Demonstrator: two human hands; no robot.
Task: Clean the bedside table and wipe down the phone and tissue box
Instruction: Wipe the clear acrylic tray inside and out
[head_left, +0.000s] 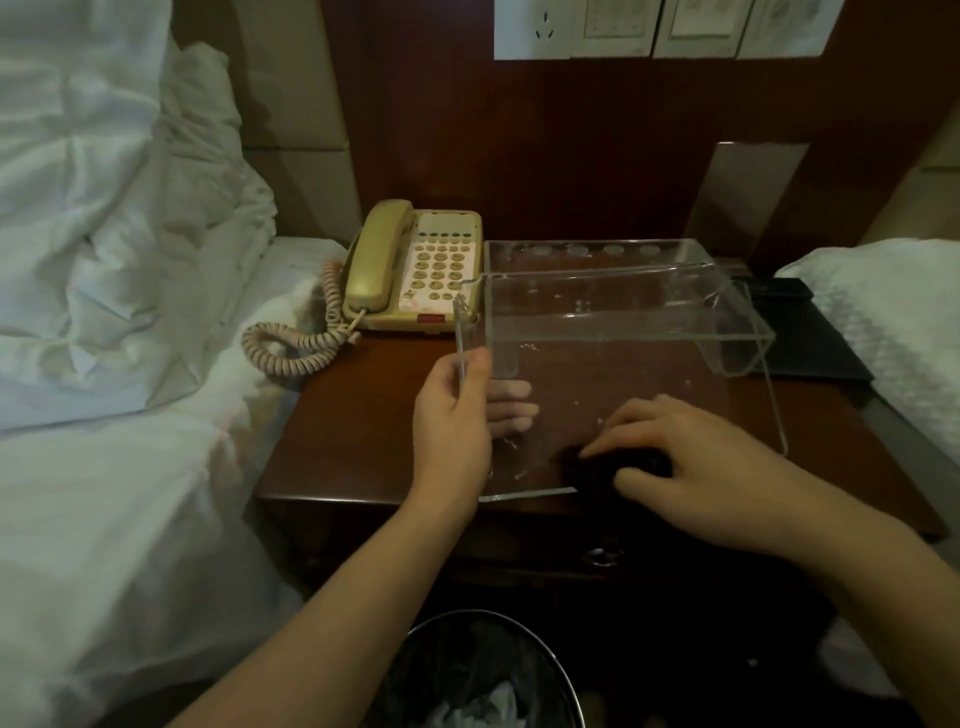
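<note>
Two bare forearms enter from bottom edge of view, one from lower left, one from lower right. No sleeve visible on either arm; both uncovered as far as frame shows. Left hand and right hand both ungloved. No ring, watch, bracelet or strap seen on wrists or fingers. Fingernails short, unpainted where visible. Rest of person out of view.

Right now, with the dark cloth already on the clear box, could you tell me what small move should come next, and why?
Probably sweep the dark cloth away from you across the clear tissue box panel. The left hand grips its left edge, steadying it, the right hand presses the cloth at the near edge, and pale specks still dot the panel beyond.
</note>
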